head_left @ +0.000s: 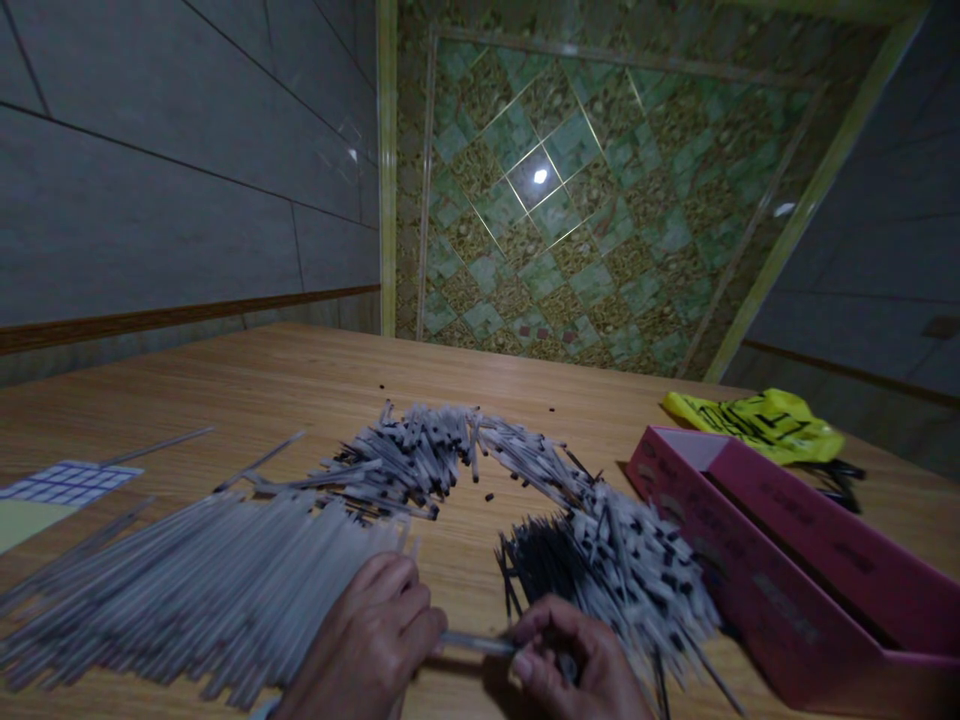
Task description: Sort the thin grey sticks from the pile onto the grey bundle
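Note:
Between my hands runs a thin translucent tube (478, 643), roughly level above the table. My left hand (382, 630) is closed round its left part. The fingers of my right hand (566, 655) pinch its right end, where something dark shows; the fingers partly hide that end. A wide layer of long, clear, empty-looking tubes (195, 590) lies beside my left hand. Just beyond my right hand is a bunch of thin black sticks (544, 560). Around it, a heap of whitish tubes with black ends (645, 560) spreads out.
A pile of similar dark-ended tubes (420, 450) arcs across the table's middle. The long pink box (757, 570) stands at right, with a yellow bag (765, 425) behind it. A gridded paper (75, 483) lies at left. Beyond the wooden table (300, 365) is patterned floor.

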A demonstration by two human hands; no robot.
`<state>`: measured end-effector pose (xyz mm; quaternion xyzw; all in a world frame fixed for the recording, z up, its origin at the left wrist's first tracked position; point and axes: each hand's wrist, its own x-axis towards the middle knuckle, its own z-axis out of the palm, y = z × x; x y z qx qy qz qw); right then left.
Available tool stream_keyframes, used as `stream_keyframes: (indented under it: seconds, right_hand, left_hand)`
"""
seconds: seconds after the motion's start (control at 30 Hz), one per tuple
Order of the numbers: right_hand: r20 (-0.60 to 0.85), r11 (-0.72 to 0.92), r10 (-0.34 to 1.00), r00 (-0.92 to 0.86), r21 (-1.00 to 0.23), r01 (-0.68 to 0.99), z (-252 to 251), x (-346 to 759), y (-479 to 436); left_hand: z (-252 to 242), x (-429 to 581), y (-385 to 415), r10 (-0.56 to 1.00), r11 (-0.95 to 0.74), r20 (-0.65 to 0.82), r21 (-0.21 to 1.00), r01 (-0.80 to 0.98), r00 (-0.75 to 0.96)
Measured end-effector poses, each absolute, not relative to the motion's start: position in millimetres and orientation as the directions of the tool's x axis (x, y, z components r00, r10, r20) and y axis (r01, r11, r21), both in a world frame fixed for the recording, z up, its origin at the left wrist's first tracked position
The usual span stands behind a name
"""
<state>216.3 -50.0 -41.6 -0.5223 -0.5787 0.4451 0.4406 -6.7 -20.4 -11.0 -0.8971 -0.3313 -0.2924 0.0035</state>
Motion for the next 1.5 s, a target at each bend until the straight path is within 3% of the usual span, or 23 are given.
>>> stream_keyframes:
  seconds: [0.1, 0.27, 0.43, 0.57, 0.67, 0.8, 1.0, 1.27, 1.4, 1.5]
  right_hand:
    - [0.076, 0.1, 0.993, -0.096, -0.956, 0.276, -42, 217, -51]
    - [0.272, 0.264, 0.962, -0.022, -0.909, 0.323, -40, 214, -53]
    - [0.019, 0.026, 0.998, -0.055, -0.99, 0.136, -34, 210, -53]
    - [-0.122, -0.093, 0.985, -0.124, -0.973, 0.211, -35, 215, -52]
    - [-0.071, -0.021, 0.982, -0.175, -0.962, 0.274, -37, 219, -51]
    - [0.03, 0.056, 0.989, -0.144, -0.982, 0.181, -38, 219, -49]
    - [-0.089, -0.035, 0.979, -0.185, -0.96, 0.276, -42, 220, -50]
    - [0.099, 0.11, 0.994, -0.049, -0.93, 0.35, -48, 221, -51]
    - [0.196, 0.222, 0.975, -0.106, -0.846, 0.484, -51, 231, -48]
    - [0.344, 0.371, 0.928, -0.145, -0.808, 0.457, -48, 237, -48]
  left_hand:
    - [-10, -7, -21, 0.603, -0.778, 0.522, 0.213, 0.592, 0.604]
    - [-7, -7, -21, 0.619, -0.773, 0.518, 0.268, 0.575, 0.59]
    - [-6, -6, -20, 0.585, -0.796, 0.527, 0.228, 0.561, 0.616]
    - [-8, -5, -19, 0.597, -0.783, 0.522, 0.213, 0.585, 0.609]
    - [-9, -5, -17, 0.594, -0.787, 0.513, 0.208, 0.581, 0.62]
    - [-10, -7, -18, 0.589, -0.786, 0.53, 0.201, 0.584, 0.61]
    - [-10, -5, -21, 0.612, -0.768, 0.515, 0.204, 0.607, 0.601]
    - [-7, -4, -22, 0.621, -0.769, 0.491, 0.231, 0.596, 0.611]
    - [-4, -6, -21, 0.603, -0.783, 0.489, 0.211, 0.585, 0.63]
    - [-7, -8, -18, 0.608, -0.781, 0.5, 0.232, 0.58, 0.617]
